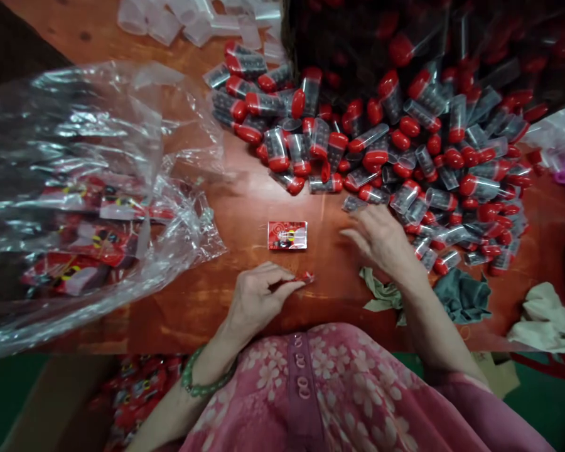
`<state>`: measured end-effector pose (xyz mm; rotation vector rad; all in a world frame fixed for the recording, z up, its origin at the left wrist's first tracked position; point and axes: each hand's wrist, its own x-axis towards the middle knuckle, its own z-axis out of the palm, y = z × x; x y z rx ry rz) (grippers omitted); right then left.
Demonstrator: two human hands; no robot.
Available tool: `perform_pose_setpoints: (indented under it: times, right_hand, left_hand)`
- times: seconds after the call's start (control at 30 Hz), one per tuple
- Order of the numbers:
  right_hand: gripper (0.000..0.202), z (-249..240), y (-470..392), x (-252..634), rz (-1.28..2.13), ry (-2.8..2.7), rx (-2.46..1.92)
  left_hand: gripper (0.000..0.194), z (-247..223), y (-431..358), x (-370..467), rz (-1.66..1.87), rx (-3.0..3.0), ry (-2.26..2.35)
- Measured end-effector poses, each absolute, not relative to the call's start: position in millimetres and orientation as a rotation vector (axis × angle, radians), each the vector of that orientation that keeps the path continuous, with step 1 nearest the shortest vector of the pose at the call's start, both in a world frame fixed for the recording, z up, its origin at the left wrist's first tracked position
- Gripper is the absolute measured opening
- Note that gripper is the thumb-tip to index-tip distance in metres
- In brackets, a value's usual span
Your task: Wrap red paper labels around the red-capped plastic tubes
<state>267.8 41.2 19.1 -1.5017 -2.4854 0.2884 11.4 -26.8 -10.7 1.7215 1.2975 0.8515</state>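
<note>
My left hand [258, 295], with a green bead bracelet at the wrist, pinches a small red packet [305, 277] between thumb and fingers near the table's front. Most of that packet is hidden by the fingers. Just beyond it a flat red printed packet [287, 235] lies alone on the table. My right hand [379, 238] is at the near left edge of a heap of clear tubes with red caps [374, 154]. Its thumb and fingers are apart, and the fingertips reach a clear tube end [353, 203]; whether they touch it I cannot tell.
A clear plastic bag [169, 207] with red printed packets inside spreads over the left side. Translucent white tubes [202, 22] lie at the back. Crumpled cloths [461, 295] are by my right forearm. More red packets [141, 389] sit below the table edge at left.
</note>
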Motion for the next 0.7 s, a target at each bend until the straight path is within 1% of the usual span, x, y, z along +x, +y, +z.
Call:
perform_pose_setpoints:
  times: [0.03, 0.1, 0.17, 0.3, 0.37, 0.43, 0.5, 0.6, 0.63, 0.7]
  right_hand:
    - [0.027, 15, 48, 272, 0.195, -2.485, -1.581]
    - [0.035, 7, 59, 277, 0.060, -2.517, -1.675]
    - [0.037, 2, 66, 277, 0.025, -2.589, -1.699]
    - [0.024, 1, 71, 274, 0.023, -2.704, -1.646]
    - [0.023, 2, 71, 274, 0.031, -2.695, -1.643]
    - [0.023, 4, 66, 276, 0.172, -2.606, -1.623]
    - [0.023, 5, 56, 275, 0.500, -2.385, -1.559]
    - [0.031, 6, 34, 266, 1.029, -1.865, -1.404]
    - [0.035, 6, 26, 261, 1.127, -1.709, -1.366]
    - [0.045, 7, 12, 250, 1.218, -1.507, -1.325]
  left_hand:
    - [0.019, -12, -28, 11, 0.859, 1.639, 1.334]
    - [0.020, -12, -30, 10, 0.890, 1.510, 1.379]
    - [0.021, -10, -32, 9, 0.941, 1.412, 1.395]
    - [0.013, -6, -35, 5, 1.007, 1.303, 1.317]
    - [0.008, -5, -36, 3, 1.011, 1.270, 1.273]
    - [0.009, -4, -37, 2, 1.005, 1.238, 1.261]
    - [0.013, -5, -38, 1, 1.001, 1.228, 1.254]
    - [0.010, -8, -41, 2, 1.033, 1.207, 1.281]
    - [0.012, -9, -42, 2, 1.049, 1.191, 1.299]
    - [0.018, -11, -44, 2, 1.068, 1.165, 1.329]
